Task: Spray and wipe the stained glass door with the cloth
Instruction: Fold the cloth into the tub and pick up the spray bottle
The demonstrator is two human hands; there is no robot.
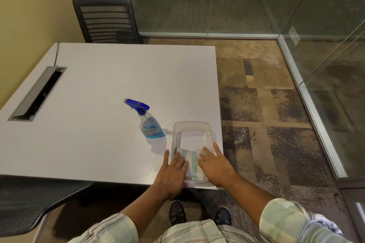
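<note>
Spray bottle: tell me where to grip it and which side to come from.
Grip the spray bottle at the narrow neck just under the blue trigger head, which probably suits a wrapped hand better than the wide body. It stands upright, nozzle pointing far-left, left of the clear tray. Come from the near-right side, behind the nozzle, so fingers meet the trigger.

spray bottle (148,122) beside tray (192,124), table (98,85) left clear

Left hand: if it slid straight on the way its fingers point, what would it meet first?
The left hand rests flat on the striped cloth in the clear tray, fingers pointing away and slightly right. Going on, it would probably cross the tray's bare floor and meet the far wall, passing right of the spray bottle.
</note>
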